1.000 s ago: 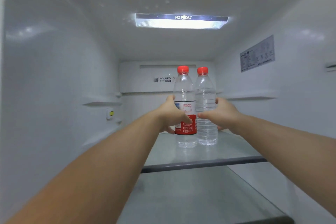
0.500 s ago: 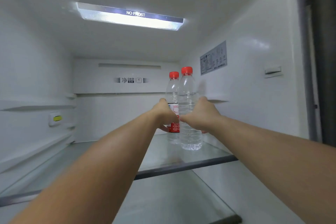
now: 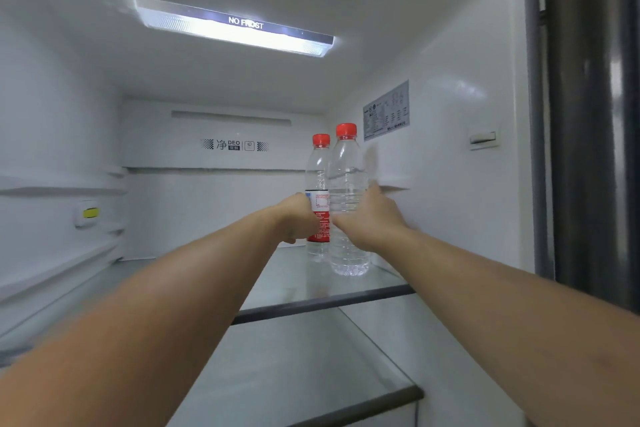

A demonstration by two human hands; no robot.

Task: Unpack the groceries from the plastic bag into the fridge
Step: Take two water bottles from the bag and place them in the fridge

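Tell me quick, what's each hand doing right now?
Left hand: grip closed on the labelled bottle.
Right hand: grip closed on the plain bottle.

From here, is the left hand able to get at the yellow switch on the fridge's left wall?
Probably yes, once it lets go: the left hand now grips the labelled bottle, and nothing stands between it and the yellow switch.

Both hands have carried the labelled bottle and plain bottle rightward, beside the fridge's right wall.
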